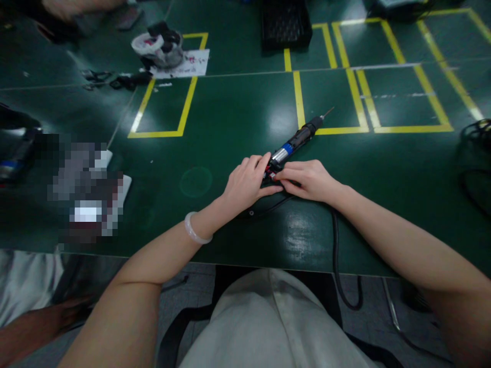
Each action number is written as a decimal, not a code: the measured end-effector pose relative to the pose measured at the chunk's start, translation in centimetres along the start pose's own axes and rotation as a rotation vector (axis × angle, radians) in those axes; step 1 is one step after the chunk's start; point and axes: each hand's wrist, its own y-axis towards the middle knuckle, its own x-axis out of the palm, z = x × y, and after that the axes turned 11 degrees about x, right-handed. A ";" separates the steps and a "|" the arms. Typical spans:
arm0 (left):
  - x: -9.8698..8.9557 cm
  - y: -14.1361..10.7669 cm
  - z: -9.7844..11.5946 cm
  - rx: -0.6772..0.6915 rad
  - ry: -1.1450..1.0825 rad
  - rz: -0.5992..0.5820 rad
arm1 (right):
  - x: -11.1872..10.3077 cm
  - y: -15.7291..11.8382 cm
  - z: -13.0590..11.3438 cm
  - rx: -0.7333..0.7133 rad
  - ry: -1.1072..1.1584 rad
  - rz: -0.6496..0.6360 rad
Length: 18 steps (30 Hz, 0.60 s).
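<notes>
An electric screwdriver (294, 142) lies on the green table, its thin bit pointing away to the upper right. Its near end looks opened up, with small red and white parts showing between my hands. My left hand (249, 181) is closed around that end from the left, fingers over the top and thumb below. From the right, my right hand (307, 179) pinches at the small red and white parts (272, 175); the exact piece between its fingertips is too small to make out. A black cable (335, 245) runs from beneath my right wrist over the table edge.
A black tray (286, 25) stands at the far side, near yellow tape outlines (341, 130). Tape rolls (159, 47) sit on a white paper at the back left. Another person's arm (42, 327) is at lower left. Black cables (477, 140) lie at the right edge.
</notes>
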 end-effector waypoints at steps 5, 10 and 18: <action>-0.3 0.1 0.7 -0.033 0.033 0.001 | -0.2 0.1 -0.3 0.028 0.030 -0.019; -0.4 0.4 1.1 -0.064 0.033 0.012 | 0.0 0.1 -0.3 0.174 0.136 -0.005; 0.2 0.9 -1.2 -0.090 0.055 0.027 | 0.0 0.0 0.6 0.272 0.198 0.029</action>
